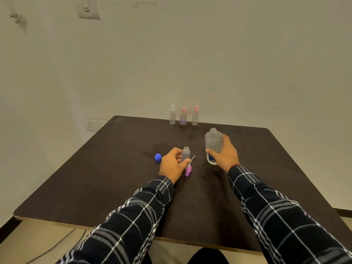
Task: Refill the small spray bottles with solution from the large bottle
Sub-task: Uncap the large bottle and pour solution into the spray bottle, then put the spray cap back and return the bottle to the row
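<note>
Dark bench (95, 187) against a plain pale wall, switch plate (88, 8) top left. Both arms in dark plaid sleeves.

- left hand (171, 164): fingers (178, 150) curled round the small open bottle (185, 154), thumb on its near side. Bottle upright on the bench, mid-surface, neck uncapped. Can't tell the fill level.
- right hand (225, 155): wrapped round the large bottle (213, 145), thumb across the label. Bottle upright or nearly so, cap off, base at the bench; can't tell if it's lifted. It sits right of the small one, not touching it.
- purple spray head (188, 170) lies flat just beside the left thumb, dip tube pointing away from the person.
- blue cap (158, 157) on the bench, left of the left hand.
- three capped spray bottles at the far edge, in a row: white top (172, 115), pink top (183, 116), pink top (195, 116). All upright, well apart from the hands.
- wet-looking smears on the bench around the work area.
</note>
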### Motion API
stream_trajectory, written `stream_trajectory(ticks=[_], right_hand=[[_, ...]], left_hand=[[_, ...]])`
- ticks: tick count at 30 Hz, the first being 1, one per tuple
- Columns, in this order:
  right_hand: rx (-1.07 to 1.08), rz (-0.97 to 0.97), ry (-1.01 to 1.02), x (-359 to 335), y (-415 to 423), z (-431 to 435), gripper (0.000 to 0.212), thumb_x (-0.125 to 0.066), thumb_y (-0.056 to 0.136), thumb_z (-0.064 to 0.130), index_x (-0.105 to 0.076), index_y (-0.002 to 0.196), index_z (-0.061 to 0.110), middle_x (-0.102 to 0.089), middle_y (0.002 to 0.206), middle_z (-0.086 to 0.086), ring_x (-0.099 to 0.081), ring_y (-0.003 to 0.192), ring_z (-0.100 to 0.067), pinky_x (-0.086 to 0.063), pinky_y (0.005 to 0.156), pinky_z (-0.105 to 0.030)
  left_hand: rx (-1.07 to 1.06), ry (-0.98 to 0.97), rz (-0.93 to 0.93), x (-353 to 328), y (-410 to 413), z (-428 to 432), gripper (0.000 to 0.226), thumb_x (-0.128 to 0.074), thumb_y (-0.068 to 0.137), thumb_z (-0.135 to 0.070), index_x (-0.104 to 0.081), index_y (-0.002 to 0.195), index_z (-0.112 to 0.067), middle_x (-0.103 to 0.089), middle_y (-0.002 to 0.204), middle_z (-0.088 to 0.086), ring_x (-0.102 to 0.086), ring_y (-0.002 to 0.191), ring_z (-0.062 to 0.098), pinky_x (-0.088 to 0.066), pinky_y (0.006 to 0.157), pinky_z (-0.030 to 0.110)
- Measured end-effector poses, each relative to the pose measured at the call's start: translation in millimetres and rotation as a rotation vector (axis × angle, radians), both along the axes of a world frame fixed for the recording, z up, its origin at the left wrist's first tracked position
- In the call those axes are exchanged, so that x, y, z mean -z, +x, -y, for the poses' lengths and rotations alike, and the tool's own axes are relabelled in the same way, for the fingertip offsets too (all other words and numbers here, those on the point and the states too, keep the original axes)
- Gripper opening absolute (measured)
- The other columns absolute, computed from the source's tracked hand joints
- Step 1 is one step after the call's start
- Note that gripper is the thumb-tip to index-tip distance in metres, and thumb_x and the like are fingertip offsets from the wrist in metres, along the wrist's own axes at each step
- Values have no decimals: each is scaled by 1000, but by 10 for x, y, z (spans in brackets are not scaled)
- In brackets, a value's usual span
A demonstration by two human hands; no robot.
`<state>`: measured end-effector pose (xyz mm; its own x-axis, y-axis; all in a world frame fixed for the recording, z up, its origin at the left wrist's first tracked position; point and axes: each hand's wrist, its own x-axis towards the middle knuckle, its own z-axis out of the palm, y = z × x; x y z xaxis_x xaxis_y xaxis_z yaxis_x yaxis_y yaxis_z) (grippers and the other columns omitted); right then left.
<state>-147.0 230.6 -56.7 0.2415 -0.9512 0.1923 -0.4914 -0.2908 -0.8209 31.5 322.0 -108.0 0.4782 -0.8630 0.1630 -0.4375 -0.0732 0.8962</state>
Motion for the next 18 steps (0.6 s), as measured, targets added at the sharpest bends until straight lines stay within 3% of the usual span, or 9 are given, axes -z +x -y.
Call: stream_trajectory(ticks=[5, 9, 12, 15, 16, 18], right_hand=[[50, 90, 112, 65, -122, 55, 74, -80, 83, 25, -38, 144, 20, -53, 142, -6, -52, 130, -28, -43, 109, -46], [-4, 31, 191, -16, -149, 107, 84, -84, 78, 28, -35, 146, 16, -50, 144, -9, -50, 131, -29, -43, 106, -44], [156, 39, 89, -128, -99, -5, 99, -86, 73, 40, -27, 147, 14, -39, 146, -14, -47, 131, -32, -45, 104, -48], [412, -3, -268, -153, -67, -300, 58, -63, 83, 58, -43, 123, 21, -51, 124, -4, -58, 108, -25, -53, 86, -44], [383, -49, -378, -117, -56, -379, 43, -58, 87, 56, -47, 113, 24, -55, 113, 1, -60, 98, -19, -54, 80, -40], [118, -220, -458, -9, -8, -494, 22, -54, 91, 51, -50, 98, 30, -57, 94, 10, -58, 83, -10, -55, 73, -35]], left_hand=[[7, 23, 1, -15, -2, -7, 30, -77, 87, -21, -62, 113, -19, -70, 110, -3, -66, 99, 7, -56, 93, 30], [3, 33, 10, -13, -3, 1, 31, -77, 87, -22, -61, 113, -20, -70, 111, -3, -66, 99, 7, -56, 93, 31], [2, 36, 5, -18, -3, 1, 31, -77, 87, -22, -61, 113, -20, -70, 111, -4, -66, 99, 7, -56, 94, 32], [-6, 41, 6, -39, -3, -6, 30, -77, 87, -22, -61, 113, -19, -69, 110, -3, -66, 98, 8, -56, 93, 31], [-11, 44, 4, -49, 1, -10, 30, -77, 87, -22, -62, 113, -19, -69, 109, -3, -66, 98, 8, -56, 93, 31], [-14, 41, -5, -55, 19, -11, 29, -78, 86, -21, -63, 110, -19, -70, 106, -4, -66, 96, 8, -56, 92, 31]])
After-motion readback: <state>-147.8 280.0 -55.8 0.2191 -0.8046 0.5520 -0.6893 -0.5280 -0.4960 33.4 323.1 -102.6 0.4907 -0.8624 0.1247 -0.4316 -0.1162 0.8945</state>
